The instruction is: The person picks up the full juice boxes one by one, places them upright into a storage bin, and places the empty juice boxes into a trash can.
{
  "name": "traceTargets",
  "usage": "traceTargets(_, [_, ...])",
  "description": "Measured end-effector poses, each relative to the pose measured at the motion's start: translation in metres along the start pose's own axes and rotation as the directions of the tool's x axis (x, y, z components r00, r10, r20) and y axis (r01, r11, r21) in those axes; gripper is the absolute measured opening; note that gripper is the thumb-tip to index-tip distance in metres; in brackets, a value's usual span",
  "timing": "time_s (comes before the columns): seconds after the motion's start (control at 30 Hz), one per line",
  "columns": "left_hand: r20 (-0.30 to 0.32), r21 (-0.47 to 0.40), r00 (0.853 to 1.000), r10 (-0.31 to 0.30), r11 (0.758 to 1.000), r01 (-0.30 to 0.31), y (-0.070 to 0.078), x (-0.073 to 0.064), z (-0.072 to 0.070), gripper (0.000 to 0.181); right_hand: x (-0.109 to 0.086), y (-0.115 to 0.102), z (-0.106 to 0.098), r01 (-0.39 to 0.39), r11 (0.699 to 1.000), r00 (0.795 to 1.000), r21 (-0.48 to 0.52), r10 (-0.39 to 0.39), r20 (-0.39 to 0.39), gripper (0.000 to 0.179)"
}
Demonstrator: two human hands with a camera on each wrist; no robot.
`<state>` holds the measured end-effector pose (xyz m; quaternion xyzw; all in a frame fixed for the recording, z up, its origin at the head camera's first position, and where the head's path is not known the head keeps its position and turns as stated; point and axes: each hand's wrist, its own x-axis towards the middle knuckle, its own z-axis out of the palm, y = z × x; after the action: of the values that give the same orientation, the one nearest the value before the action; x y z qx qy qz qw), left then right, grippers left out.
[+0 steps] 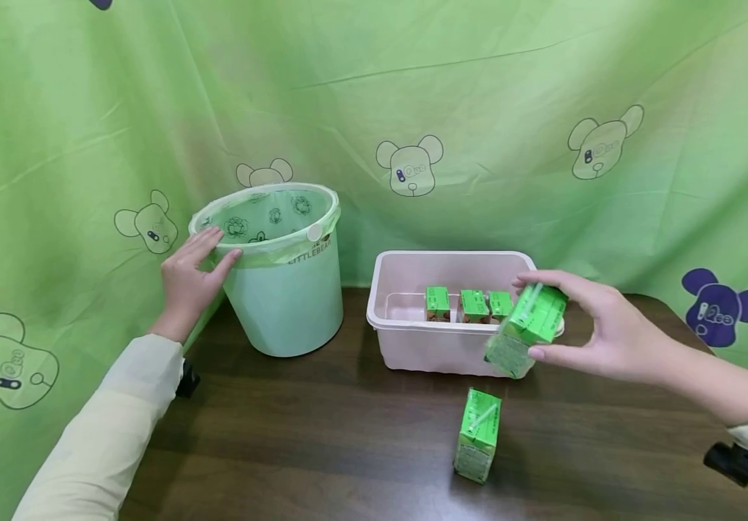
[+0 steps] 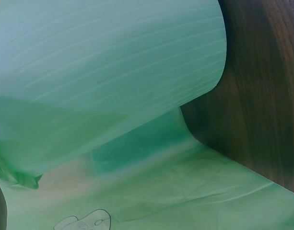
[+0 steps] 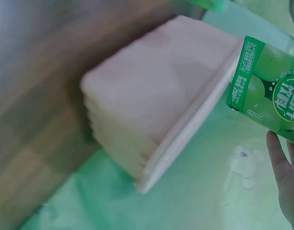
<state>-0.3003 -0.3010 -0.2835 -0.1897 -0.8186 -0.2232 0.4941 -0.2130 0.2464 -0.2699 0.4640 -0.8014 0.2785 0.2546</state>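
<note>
At the front right corner of the pink tub (image 1: 406, 347), the right hand (image 1: 615, 333) has a green drink carton (image 1: 537, 318) pinched between thumb and fingers, a firm grip on its sides. The carton is tilted, with a straw along its top, and in the head view it overlaps the tub's front rim; whether they touch, I cannot tell. Inside the tub, three cartons (image 1: 474, 307) sit towards the right: one apart, the other two close together. The tub's floor shows to their left, leaving room along that wall.

The left hand (image 1: 193, 286) rests on the near left edge of the mint bin (image 1: 286, 304), its grip loose, fingers and thumb extended over the liner (image 1: 279, 253) folded across the rim. A strip of bare wood separates bin and tub.

Another carton (image 1: 478, 438) stands on the counter (image 1: 315, 434) just in front of the tub, with bare wood on both sides of it. Behind, a green curtain (image 1: 478, 87) hangs along the counter's back edge; the rear right corner is rounded.
</note>
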Motion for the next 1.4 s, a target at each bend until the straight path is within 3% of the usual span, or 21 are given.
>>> traceTargets(0.3, [-0.004, 0.018, 1.000, 0.006, 1.000, -0.006, -0.001, 0.000, -0.001, 0.052, 0.063, -0.005, 0.006, 0.034, 0.993, 0.999, 0.109, -0.030, -0.039, 0.092])
traceTargets(0.67, [-0.031, 0.005, 0.999, 0.027, 1.000, -0.026, -0.002, 0.000, 0.002, 0.048, 0.148, -0.012, 0.035, 0.085, 0.966, 0.990, 0.246, -0.054, -0.128, 0.082])
traceTargets(0.9, [-0.030, 0.010, 0.999, 0.022, 1.000, -0.022, 0.000, 0.002, 0.001, 0.045, 0.195, -0.017, 0.054, 0.058, 0.950, 0.987, 0.306, -0.008, -0.161, 0.077])
traceTargets(1.1, [-0.030, 0.000, 0.999, 0.011, 1.000, -0.011, 0.006, 0.004, 0.000, 0.045, 0.226, -0.018, 0.073, 0.052, 0.939, 0.983, 0.341, 0.013, -0.185, 0.076])
traceTargets(1.23, [-0.024, 0.001, 1.000, 0.004, 1.000, -0.004, 0.008, 0.004, -0.001, 0.046, 0.238, -0.032, 0.079, 0.007, 0.931, 0.981, 0.365, 0.064, -0.184, 0.073])
traceTargets(1.33, [-0.019, 0.006, 1.000, 0.000, 1.000, 0.000, 0.008, 0.003, -0.001, 0.046, 0.248, -0.030, 0.089, -0.022, 0.910, 0.977, 0.415, 0.107, -0.185, 0.075])
traceTargets(1.4, [-0.016, 0.010, 1.000, -0.003, 1.000, 0.003, 0.007, 0.003, 0.000, 0.047, 0.256, -0.018, 0.100, -0.030, 0.895, 0.973, 0.445, 0.129, -0.193, 0.079])
